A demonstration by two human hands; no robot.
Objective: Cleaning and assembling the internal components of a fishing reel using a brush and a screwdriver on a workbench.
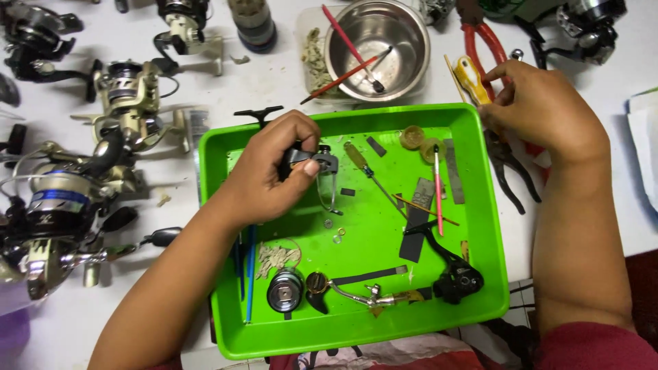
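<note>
My left hand point(271, 171) hovers over the bright green tray point(356, 336) and grips a small dark reel part with a wire bail point(322, 164). My right hand point(541, 109) reaches past the tray's far right corner and pinches a yellow-handled tool point(469, 77) lying beside red-handled pliers point(490, 41). In the tray lie a spool point(284, 289), a metal crank handle point(356, 293), a black reel body point(456, 279), a screwdriver point(367, 168), a pink-handled brush point(437, 192) and small washers point(338, 236).
A steel bowl point(394, 24) holding red-handled brushes stands behind the tray. Several fishing reels point(130, 96) crowd the white table at the left, one with a blue spool point(55, 202). Black pliers point(510, 168) lie right of the tray. Papers point(644, 130) sit at the right edge.
</note>
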